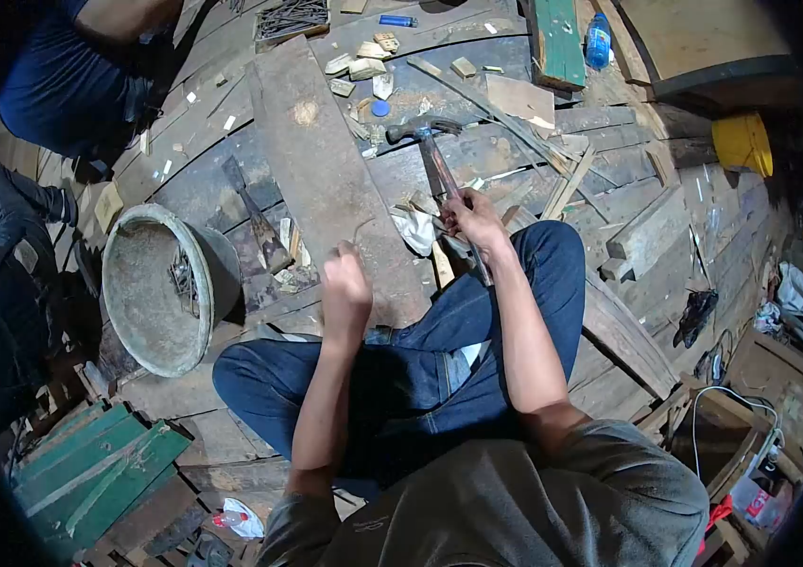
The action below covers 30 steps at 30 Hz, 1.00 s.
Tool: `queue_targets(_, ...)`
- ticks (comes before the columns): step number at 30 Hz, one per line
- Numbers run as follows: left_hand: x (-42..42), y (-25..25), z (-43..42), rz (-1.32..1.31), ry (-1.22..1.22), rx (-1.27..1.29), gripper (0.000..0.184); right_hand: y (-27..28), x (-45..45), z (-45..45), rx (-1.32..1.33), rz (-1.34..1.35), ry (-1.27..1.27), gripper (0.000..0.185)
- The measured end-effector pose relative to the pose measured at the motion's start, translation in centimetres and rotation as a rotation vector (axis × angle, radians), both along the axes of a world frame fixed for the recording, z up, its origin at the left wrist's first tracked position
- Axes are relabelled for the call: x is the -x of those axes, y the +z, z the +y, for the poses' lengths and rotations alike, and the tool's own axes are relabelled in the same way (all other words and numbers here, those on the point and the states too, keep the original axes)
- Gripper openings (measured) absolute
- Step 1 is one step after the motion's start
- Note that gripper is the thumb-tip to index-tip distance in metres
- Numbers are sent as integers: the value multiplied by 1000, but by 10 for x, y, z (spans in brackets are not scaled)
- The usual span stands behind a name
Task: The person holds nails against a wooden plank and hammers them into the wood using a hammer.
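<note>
My right hand (477,224) is wrapped round the handle of a claw hammer (439,163), its head raised beyond my knee and pointing away from me. Over the near end of a long, dusty wooden plank (311,142), my left hand (346,286) is closed with the fingers pinched together. Blur hides whatever is in those fingers. A small thin curved piece (362,227) lies on the plank just beyond them. To the left of the plank, a tool with a wooden handle and flat blade (258,217) rests on the floor.
A grey bucket (207,326) with nails (182,279) inside lies tipped at left. A box of nails (293,17) is at the top. Another person (66,85) sits upper left. Wood scraps (368,66), green boards (103,472) and a yellow container (742,145) surround me.
</note>
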<state>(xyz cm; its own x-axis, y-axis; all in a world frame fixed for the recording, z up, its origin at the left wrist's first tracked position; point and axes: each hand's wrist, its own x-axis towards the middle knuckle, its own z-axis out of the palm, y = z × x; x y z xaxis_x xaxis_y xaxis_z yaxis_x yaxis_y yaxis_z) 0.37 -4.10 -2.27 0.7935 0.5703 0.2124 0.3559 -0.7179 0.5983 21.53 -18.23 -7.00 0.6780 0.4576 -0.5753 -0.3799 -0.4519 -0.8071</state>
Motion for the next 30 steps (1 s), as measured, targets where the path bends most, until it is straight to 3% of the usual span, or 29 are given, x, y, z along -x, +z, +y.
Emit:
queue_targets(5, -9, 21, -4, 54, -17, 89, 9, -3, -1, -1, -24, -3, 1, 29)
queue_targets(8, -9, 14, 7, -48, 11, -135, 10, -9, -2, -3, -15, -24, 16, 31)
queue_targets(11, -1, 11, 11, 101, 68, -191, 11, 3, 0, -1, 5, -6, 25, 33)
queue_targets(12, -2, 17, 6, 251, 110, -99, 11, 5, 1, -1, 23, -12, 34, 33)
queue_targets(15, 7, -6, -14, 216, -171, -404, 9, -2, -3, -1, 35, -49, 63, 34)
queue_targets(19, -8, 3, -24, 101, -257, -96, 10, -3, -3, 0, 52, -48, 63, 34)
queue_targets(21, -13, 19, -13, 134, -35, 92, 13, 4, -2, -1, 46, -22, 60, 35)
queue_targets(23, -13, 31, 0, 312, 153, 80, 20, 0, -2, -1, 74, -39, 71, 37)
queue_targets(26, 2, 7, -15, 332, 11, 54, 19, 5, -1, 1, 92, -51, 74, 38)
queue_targets(28, -8, 11, -30, 254, -75, 135, 22, 9, -1, 1, 106, -56, 83, 39)
queue_targets(30, -8, 26, -17, 288, -25, 59, 22, -9, -3, -2, 92, -131, 109, 41)
